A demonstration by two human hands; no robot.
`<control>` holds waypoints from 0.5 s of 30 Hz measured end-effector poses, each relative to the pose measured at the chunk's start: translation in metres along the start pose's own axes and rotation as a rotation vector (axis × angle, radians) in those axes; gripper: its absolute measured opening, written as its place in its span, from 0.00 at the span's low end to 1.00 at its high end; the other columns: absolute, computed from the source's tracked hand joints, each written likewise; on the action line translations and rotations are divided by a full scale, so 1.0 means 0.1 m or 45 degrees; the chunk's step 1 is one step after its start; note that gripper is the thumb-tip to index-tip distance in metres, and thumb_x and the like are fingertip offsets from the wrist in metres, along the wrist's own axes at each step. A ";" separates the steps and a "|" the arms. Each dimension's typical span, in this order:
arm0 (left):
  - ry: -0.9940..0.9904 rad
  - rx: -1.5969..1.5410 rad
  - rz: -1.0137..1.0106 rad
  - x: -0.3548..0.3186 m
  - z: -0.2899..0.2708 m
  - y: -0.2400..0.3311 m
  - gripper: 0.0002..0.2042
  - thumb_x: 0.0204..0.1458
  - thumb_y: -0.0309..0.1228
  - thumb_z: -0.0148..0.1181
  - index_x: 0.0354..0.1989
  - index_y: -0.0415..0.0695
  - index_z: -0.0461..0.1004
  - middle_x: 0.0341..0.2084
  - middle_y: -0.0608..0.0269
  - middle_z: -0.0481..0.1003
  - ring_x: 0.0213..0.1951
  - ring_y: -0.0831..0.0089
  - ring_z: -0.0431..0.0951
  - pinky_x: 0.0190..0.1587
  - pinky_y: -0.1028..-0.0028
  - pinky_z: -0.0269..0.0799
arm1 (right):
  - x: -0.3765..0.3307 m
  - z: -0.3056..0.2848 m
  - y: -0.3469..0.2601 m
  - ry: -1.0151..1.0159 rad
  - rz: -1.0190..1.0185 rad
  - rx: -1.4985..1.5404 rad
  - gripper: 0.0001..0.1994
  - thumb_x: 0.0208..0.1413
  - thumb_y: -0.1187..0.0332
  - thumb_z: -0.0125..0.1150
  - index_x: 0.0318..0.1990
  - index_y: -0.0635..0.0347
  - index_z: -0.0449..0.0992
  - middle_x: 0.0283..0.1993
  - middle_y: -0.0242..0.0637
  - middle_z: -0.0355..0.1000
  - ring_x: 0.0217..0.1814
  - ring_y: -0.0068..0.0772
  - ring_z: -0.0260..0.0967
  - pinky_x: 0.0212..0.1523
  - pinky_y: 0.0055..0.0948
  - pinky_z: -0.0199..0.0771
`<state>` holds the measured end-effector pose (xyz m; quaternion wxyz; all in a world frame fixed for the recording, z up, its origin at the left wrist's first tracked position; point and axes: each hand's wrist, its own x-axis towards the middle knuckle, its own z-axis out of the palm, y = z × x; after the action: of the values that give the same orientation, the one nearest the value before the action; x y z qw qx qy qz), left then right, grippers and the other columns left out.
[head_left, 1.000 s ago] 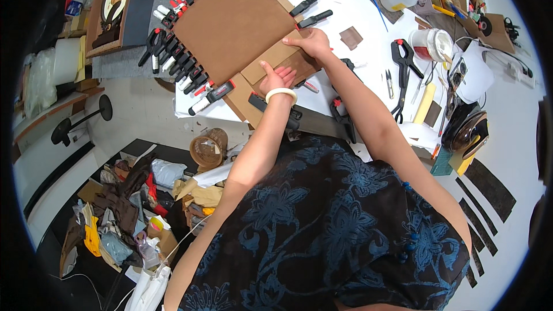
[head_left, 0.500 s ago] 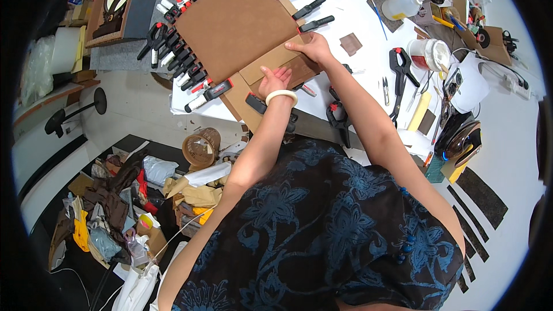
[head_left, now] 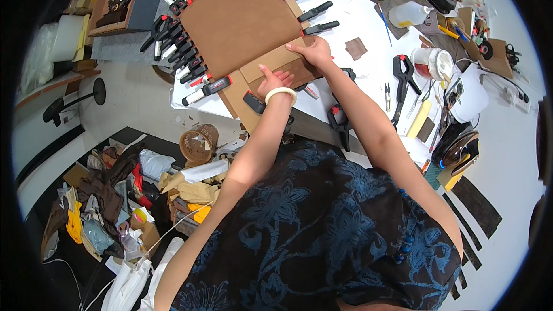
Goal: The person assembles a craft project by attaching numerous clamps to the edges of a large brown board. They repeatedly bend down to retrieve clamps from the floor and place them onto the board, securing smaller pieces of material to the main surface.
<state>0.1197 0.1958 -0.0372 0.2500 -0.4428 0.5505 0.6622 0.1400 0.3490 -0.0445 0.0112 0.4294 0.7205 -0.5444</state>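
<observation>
A large brown leather panel (head_left: 242, 20) lies on the worktable, with a tan board strip (head_left: 271, 63) along its near edge. My right hand (head_left: 315, 55) grips the strip's right end, thumb on top and the other fingers mostly hidden below. Near the strip's lower left part rests my left hand (head_left: 274, 82), open, fingers stretched out and thumb apart, a pale bangle (head_left: 281, 95) at its wrist. Black spring clamps (head_left: 183, 52) line the panel's left side, and more clamps (head_left: 315, 10) grip its right side. Beside my left wrist another clamp (head_left: 253, 102) sits on the board.
On the table's right lie a small brown leather scrap (head_left: 355, 49), a large black clamp (head_left: 405, 75), a white tub (head_left: 432, 63) and a squeeze bottle (head_left: 408, 15). A wicker basket (head_left: 198, 143) stands below at left, near a heap of scraps (head_left: 109, 196).
The view has shifted slightly. Both hands keep nearly the same pose and place on the board.
</observation>
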 end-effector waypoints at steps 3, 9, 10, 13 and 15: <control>0.072 0.033 -0.077 0.00 -0.01 0.03 0.38 0.58 0.63 0.56 0.32 0.28 0.72 0.24 0.45 0.79 0.21 0.58 0.80 0.24 0.68 0.79 | -0.08 -0.02 -0.11 -0.004 0.004 -0.048 0.39 0.33 0.45 0.86 0.46 0.69 0.81 0.43 0.46 0.82 0.44 0.36 0.81 0.48 0.34 0.80; 0.070 0.025 -0.168 0.10 -0.05 0.05 0.38 0.57 0.64 0.58 0.31 0.29 0.73 0.25 0.46 0.79 0.21 0.58 0.80 0.26 0.65 0.80 | -0.01 0.02 -0.06 0.028 0.023 -0.092 0.39 0.32 0.46 0.86 0.46 0.69 0.80 0.44 0.47 0.82 0.44 0.37 0.82 0.48 0.34 0.80; 0.032 0.033 -0.203 0.08 -0.07 0.07 0.37 0.57 0.63 0.58 0.31 0.30 0.73 0.26 0.46 0.79 0.22 0.58 0.81 0.27 0.64 0.81 | 0.01 0.03 -0.05 0.048 0.046 -0.110 0.39 0.32 0.46 0.86 0.47 0.69 0.80 0.44 0.47 0.82 0.44 0.37 0.82 0.48 0.35 0.80; -0.178 0.042 -0.211 -0.04 -0.17 0.14 0.32 0.58 0.58 0.62 0.34 0.32 0.73 0.31 0.48 0.80 0.27 0.61 0.82 0.30 0.65 0.82 | -0.03 0.04 -0.08 0.048 0.048 -0.132 0.38 0.32 0.46 0.86 0.46 0.69 0.81 0.43 0.47 0.82 0.44 0.38 0.82 0.48 0.35 0.80; -0.328 0.188 -0.091 -0.27 -0.31 0.17 0.27 0.59 0.54 0.63 0.35 0.35 0.73 0.31 0.52 0.80 0.29 0.63 0.81 0.34 0.65 0.81 | -0.04 0.01 -0.10 0.041 0.023 -0.124 0.38 0.32 0.45 0.85 0.45 0.69 0.81 0.43 0.48 0.82 0.43 0.38 0.82 0.48 0.35 0.80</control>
<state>0.1282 0.1657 -0.0056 0.3739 -0.3539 0.5448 0.6619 0.1359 0.3454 -0.0354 0.0254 0.4435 0.7423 -0.5016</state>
